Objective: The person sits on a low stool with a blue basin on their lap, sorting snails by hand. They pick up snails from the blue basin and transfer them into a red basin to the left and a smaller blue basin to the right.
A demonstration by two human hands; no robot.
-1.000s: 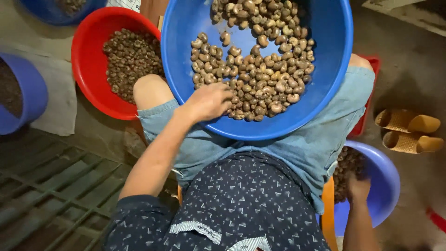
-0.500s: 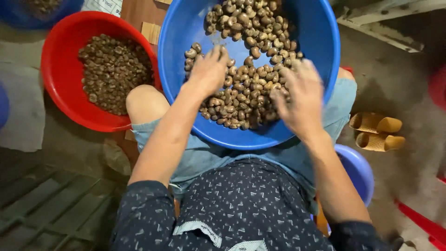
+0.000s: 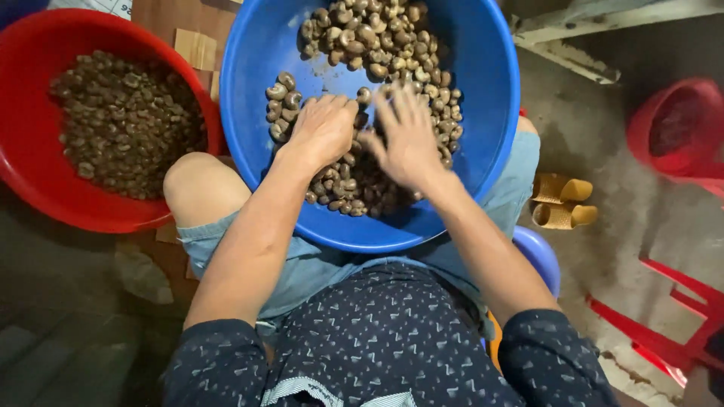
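Observation:
A big blue basin (image 3: pixel 483 98) rests on my lap, holding a heap of brown, curved nuts (image 3: pixel 377 45). My left hand (image 3: pixel 324 130) lies palm down on the nuts near the basin's middle, fingers loosely curled. My right hand (image 3: pixel 407 139) is beside it, fingers spread over the nuts and slightly blurred. Neither hand visibly grips anything. The two hands almost touch.
A red basin (image 3: pixel 30 166) full of darker nuts stands on the floor at my left. A small blue bowl (image 3: pixel 541 252) peeks out under my right arm. Tan sandals (image 3: pixel 562 202), a red basket (image 3: pixel 679 124) and a red stool frame (image 3: pixel 664 332) are at the right.
My right hand came up from the small blue bowl at my side into the blue basin. Both hands have moved together to the middle of the nuts.

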